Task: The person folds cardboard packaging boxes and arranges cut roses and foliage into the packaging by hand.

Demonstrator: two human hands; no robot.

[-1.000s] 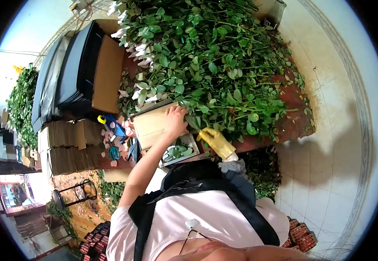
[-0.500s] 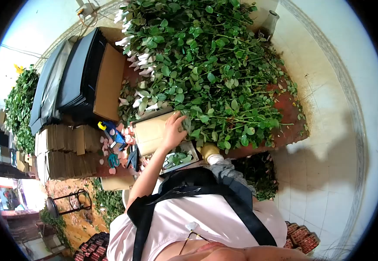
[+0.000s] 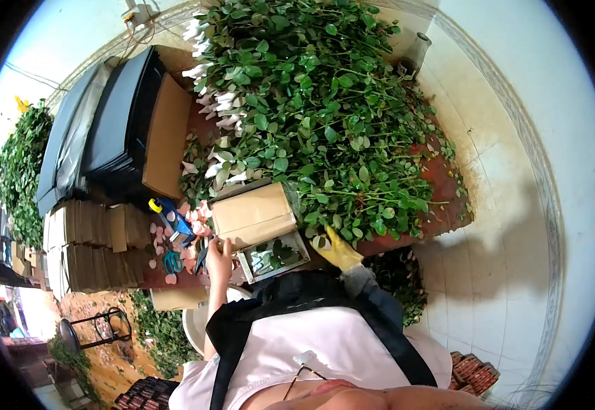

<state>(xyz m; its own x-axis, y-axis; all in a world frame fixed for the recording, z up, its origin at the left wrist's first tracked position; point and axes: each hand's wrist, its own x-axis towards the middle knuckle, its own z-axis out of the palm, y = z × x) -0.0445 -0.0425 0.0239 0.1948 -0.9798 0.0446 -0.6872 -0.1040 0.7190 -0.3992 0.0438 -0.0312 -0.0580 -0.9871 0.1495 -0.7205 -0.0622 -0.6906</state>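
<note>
Bright scene here, and far out past the left hand (image 3: 219,258), the opening (image 3: 27,311) burns almost white! Over to the right of the gloved right hand (image 3: 340,251), a broad, soft shadow dulls the pale tiles (image 3: 496,239). Glints dot the leaves (image 3: 325,130) above both hands. Well beyond them, straight lines bow, bluish fringing glows, and black swallows the corners.

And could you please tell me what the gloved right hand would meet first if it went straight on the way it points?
Most likely the near edge of the leafy green stems, just ahead of the gloved right hand, though depth is unclear from this single view.
</note>
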